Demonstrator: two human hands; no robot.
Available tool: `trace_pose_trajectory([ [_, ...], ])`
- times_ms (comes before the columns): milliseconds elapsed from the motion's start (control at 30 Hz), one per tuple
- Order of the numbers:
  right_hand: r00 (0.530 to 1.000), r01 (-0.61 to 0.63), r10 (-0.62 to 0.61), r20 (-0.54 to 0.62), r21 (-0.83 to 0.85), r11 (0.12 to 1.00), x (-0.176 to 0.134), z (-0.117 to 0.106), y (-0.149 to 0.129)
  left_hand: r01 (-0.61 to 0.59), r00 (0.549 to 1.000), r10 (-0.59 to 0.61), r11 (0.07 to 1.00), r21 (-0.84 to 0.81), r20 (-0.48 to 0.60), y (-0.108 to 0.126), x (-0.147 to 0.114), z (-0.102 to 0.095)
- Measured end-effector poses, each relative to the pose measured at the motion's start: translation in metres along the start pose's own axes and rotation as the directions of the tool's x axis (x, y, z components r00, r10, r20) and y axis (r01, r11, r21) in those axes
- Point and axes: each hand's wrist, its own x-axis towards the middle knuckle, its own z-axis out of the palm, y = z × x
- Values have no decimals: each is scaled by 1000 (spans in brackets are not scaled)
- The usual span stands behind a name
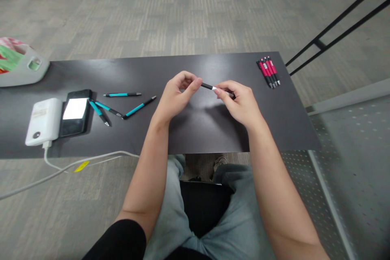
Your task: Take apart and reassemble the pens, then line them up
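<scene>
Between my two hands, above the middle of the dark table, is a black pen [207, 86] with a white section. My left hand [179, 91] pinches its left end between thumb and fingers. My right hand [239, 99] grips the other end, thumb on the white part, and its fingers hide some of the barrel. To the left of my left hand lie several turquoise-and-black pens [139, 108], loosely scattered. Several pink-and-black pens [268, 72] lie side by side in a group at the far right of the table.
The dark table [213, 138] has a white power bank [44, 122] with a white cable [100, 156] beside a black device [76, 124] on its left. A white basket [39, 67] holding colourful items sits at the far left. Black metal bars [335, 28] stand past the right end.
</scene>
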Motion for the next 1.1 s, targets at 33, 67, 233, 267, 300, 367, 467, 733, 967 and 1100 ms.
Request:
trace_pose_trajectory([
  [33, 1000, 0, 0, -2, -1, 1000, 0, 0, 0, 4, 1000, -4, 999, 33, -13, 1, 0, 1],
  [67, 1000, -1, 1, -3, -2, 1000, 0, 0, 0, 3, 1000, -2, 998, 65, -19, 2, 0, 1],
  [233, 1000, -10, 10, -12, -24, 1000, 0, -1, 2, -52, 999, 51, 993, 110, 11, 6, 1, 0],
  [267, 1000, -8, 8, -10, -25, 1000, 0, -1, 3, -57, 998, 56, 993, 106, 17, 6, 1, -1],
  [300, 1000, -4, 4, -8, -24, 1000, 1, -1, 3, -59, 998, 57, 993, 103, 22, 6, 1, 0],
  [367, 1000, 9, -9, -5, -23, 1000, 1, -1, 3, -60, 998, 57, 992, 111, 30, 5, 0, 1],
  [467, 1000, 20, -20, -7, -32, 999, 0, -1, 2, -77, 997, 73, 985, 152, 32, 5, -1, 3],
  [733, 997, -43, 46, 66, -48, 998, -2, -4, 1, -110, 993, 99, 975, 192, 67, 6, -1, 2],
  [967, 1000, -8, 8, 4, -39, 999, -3, -1, 3, -80, 996, 71, 983, 168, 61, 6, -1, 1],
  [1100, 1000, 1, 0, 11, -74, 997, -1, -2, 2, -85, 993, 71, 983, 163, 93, 9, -1, 1],
])
